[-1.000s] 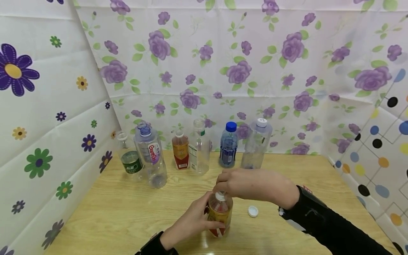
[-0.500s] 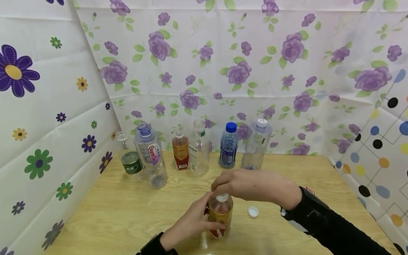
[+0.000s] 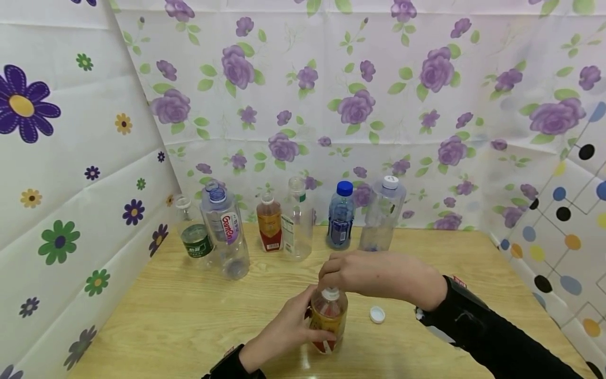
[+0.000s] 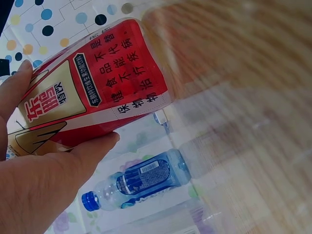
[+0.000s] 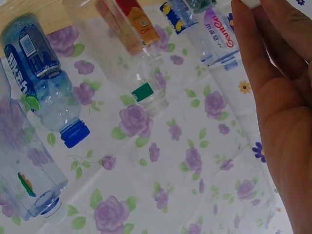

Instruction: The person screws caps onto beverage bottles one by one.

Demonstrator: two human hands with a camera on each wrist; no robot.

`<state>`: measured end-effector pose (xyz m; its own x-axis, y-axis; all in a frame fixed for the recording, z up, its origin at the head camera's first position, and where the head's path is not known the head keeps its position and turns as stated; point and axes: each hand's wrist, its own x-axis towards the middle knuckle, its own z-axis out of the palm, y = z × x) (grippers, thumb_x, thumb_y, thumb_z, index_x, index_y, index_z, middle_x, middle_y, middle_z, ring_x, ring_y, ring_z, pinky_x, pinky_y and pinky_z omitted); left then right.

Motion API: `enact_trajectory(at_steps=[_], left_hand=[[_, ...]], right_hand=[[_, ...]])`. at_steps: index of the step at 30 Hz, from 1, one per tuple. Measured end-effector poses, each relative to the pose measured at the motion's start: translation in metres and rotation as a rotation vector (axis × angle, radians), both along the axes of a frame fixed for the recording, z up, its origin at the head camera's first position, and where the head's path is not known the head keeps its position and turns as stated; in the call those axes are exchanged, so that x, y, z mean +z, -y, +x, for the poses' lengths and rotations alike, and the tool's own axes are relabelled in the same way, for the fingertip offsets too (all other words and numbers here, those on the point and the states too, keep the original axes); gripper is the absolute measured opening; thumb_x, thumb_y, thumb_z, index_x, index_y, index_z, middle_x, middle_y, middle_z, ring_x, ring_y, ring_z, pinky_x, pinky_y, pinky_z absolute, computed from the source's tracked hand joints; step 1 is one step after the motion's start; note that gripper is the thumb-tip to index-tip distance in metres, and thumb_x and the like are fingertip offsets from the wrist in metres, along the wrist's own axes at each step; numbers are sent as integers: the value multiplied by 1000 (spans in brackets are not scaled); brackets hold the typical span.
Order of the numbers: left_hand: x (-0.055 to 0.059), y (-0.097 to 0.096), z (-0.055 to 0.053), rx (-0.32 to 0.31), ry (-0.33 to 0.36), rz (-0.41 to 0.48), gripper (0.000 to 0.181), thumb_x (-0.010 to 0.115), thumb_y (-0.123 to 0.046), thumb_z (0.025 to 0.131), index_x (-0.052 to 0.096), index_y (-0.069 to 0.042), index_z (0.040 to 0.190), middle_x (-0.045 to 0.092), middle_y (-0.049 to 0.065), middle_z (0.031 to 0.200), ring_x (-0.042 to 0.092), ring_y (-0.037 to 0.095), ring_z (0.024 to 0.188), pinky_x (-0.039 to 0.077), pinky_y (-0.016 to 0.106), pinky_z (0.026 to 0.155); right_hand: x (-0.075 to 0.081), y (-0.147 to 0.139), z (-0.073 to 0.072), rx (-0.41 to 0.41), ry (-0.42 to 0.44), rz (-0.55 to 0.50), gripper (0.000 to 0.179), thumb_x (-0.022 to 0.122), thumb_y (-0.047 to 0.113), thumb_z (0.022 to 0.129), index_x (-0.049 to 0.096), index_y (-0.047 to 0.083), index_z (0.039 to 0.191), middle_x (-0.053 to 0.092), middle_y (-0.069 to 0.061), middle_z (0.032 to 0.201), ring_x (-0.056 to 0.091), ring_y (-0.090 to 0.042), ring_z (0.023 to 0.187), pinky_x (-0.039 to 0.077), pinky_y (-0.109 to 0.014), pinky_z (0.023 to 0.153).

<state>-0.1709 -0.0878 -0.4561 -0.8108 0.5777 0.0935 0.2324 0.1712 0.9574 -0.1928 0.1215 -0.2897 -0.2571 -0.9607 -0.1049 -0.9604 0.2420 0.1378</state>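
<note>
A plastic drink bottle [image 3: 327, 315] with a red and gold label stands near the front of the table. My left hand [image 3: 290, 322] grips its body, thumb across the front; the left wrist view shows the red label [image 4: 127, 68] between thumb and fingers. My right hand [image 3: 360, 272] arches over the bottle's top, its fingers pinching the white cap [image 5: 251, 3] on the neck. The fingers partly cover the cap in the head view. On the table to the right of the bottle lies a loose white cap [image 3: 377, 315], inner side up.
Along the back stand several bottles: a green-labelled one [image 3: 197, 240], a large Ganten bottle [image 3: 230, 231], a red and gold one [image 3: 270, 226], a tall clear one [image 3: 298, 231], a blue-capped one [image 3: 340, 221] and a white-capped one [image 3: 381, 221]. Floral sheets enclose the table [image 3: 189, 316].
My right hand's fingers shift slightly left over the cap, then back right. The left hand keeps its grip, and the bottle stays in place.
</note>
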Motion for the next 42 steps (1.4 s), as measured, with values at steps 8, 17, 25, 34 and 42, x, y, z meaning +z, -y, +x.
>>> enact_trajectory(at_steps=[8,17,25,34,42], left_hand=[[2,0,0,-1,2,8,79,83,-19,87,39,-22,152,55,3,142,56,22,129,52,25,102],[1,1,1,6,-15,3,76,83,-18,87,41,-21,151,56,4,140,58,20,126,54,24,99],[-1,0,3,36,-16,2,76,83,-20,87,41,-22,151,55,2,140,57,22,126,54,28,101],[1,-2,4,54,-33,-6,76,85,-19,85,44,-21,149,58,2,137,60,20,123,55,25,97],[1,-3,4,48,-38,-12,76,85,-20,86,43,-21,149,57,2,137,59,19,122,55,24,96]], right_hand=[[0,0,4,9,-126,59,33,70,9,95,67,16,127,66,3,124,59,-12,116,53,-17,94],[-7,-1,5,-4,-194,26,24,69,20,98,65,17,122,65,2,115,59,-12,107,53,-16,87],[-11,2,12,-7,-427,125,28,71,26,96,63,16,121,63,2,113,57,-13,100,51,-18,84],[-16,-2,15,-21,-407,49,29,74,21,93,66,16,121,64,2,112,58,-12,100,52,-17,84],[-23,-8,12,-64,-141,-137,26,72,20,96,69,13,121,65,1,114,60,-12,104,53,-14,85]])
